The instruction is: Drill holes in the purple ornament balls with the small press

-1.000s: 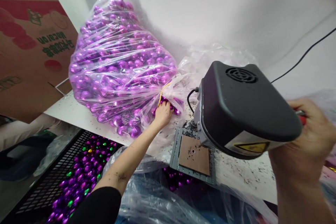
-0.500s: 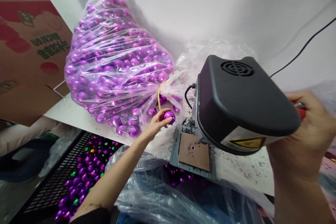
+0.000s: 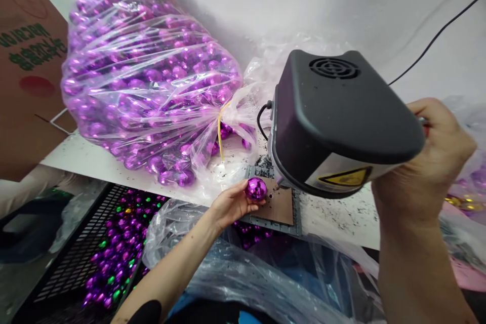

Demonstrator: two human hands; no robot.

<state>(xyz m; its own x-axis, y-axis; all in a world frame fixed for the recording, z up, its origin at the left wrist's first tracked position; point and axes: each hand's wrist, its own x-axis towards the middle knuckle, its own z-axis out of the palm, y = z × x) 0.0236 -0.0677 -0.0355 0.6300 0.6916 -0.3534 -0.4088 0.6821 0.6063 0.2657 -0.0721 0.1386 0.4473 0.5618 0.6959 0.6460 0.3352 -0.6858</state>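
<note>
A shiny purple ball point(image 3: 256, 189) sits in the fingers of my left hand point(image 3: 233, 203), which holds it over the left part of a brown square board point(image 3: 279, 211). A small dark hole shows in the board beside the ball. Above the board stands a black-topped machine point(image 3: 341, 116) like a bench drill, with a vent and a yellow warning sign. Its tip points down near the ball. My right hand point(image 3: 429, 157) is closed round the machine's handle at the right; a bit of red and metal shows, and the rest is hidden by the fingers.
A big clear bag point(image 3: 152, 76) of purple balls, with a yellow tie, lies on the white table point(image 3: 87, 154). Loose balls lie by its neck. Below left is a black crate point(image 3: 72, 248) of small purple and green balls. A cardboard box point(image 3: 30, 126) stands at left. Dark shavings litter the table.
My left hand has carried the purple ball from beside the bag's neck rightward and down to the board. My right hand stays on the handle. The whole view has shifted somewhat.
</note>
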